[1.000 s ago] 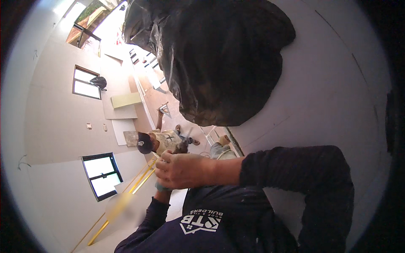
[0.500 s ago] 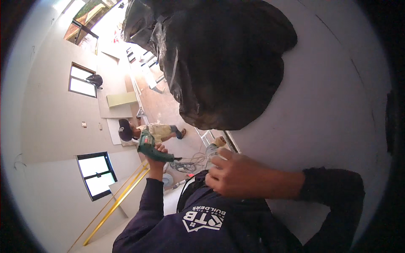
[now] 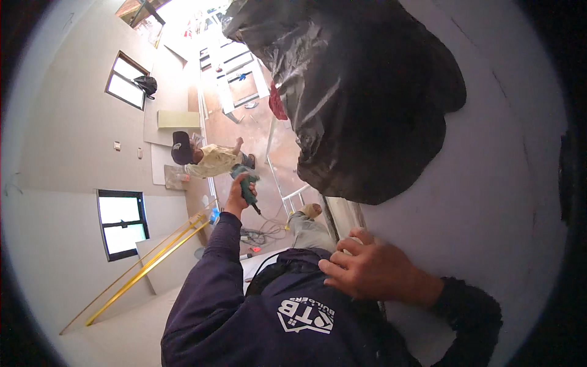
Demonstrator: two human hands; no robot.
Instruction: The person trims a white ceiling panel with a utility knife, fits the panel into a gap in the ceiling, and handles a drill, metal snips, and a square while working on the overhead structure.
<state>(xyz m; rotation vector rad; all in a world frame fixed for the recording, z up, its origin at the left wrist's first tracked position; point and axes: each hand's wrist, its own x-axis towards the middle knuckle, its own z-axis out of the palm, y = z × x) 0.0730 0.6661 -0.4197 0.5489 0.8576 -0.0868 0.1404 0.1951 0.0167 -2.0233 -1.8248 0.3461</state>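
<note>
My left hand is closed around the handle of a green corded power drill, held out from my body with its cord end pointing down. Motion blurs the drill's front end. My right hand is held in front of my torso, close to the pale board surface. Its fingers are curled, and something small and pale may be between them, but I cannot make it out. Beyond my right hand hangs a large crumpled black plastic sheet or bag.
A co-worker in a dark cap and pale top stands on the floor. A metal ladder is by my foot. Coiled cables lie below. Yellow bars lean near a dark-framed window.
The drill in my left hand has moved away from my body and turned. My right hand is lower and further right. The view has shifted, and the co-worker has an arm raised.
</note>
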